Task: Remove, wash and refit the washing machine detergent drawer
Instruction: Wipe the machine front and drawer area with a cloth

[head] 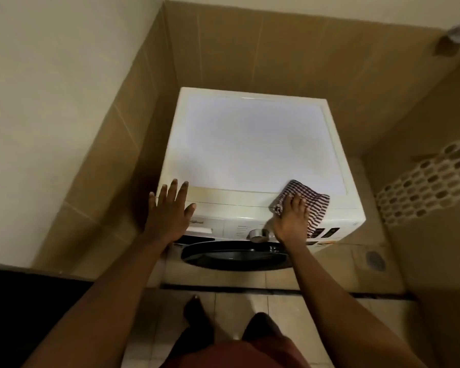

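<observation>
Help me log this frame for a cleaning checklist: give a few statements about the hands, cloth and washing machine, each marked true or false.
1. The right hand presses a striped cloth onto the washing machine top. True.
2. The left hand grips the detergent drawer. False: it lies spread flat on the top's front left corner.
3. The detergent drawer is pulled out. False: it sits closed in its slot.
4. The control dial sits between the two hands. True.
5. The cloth is plain white. False: it has dark and light stripes.
</observation>
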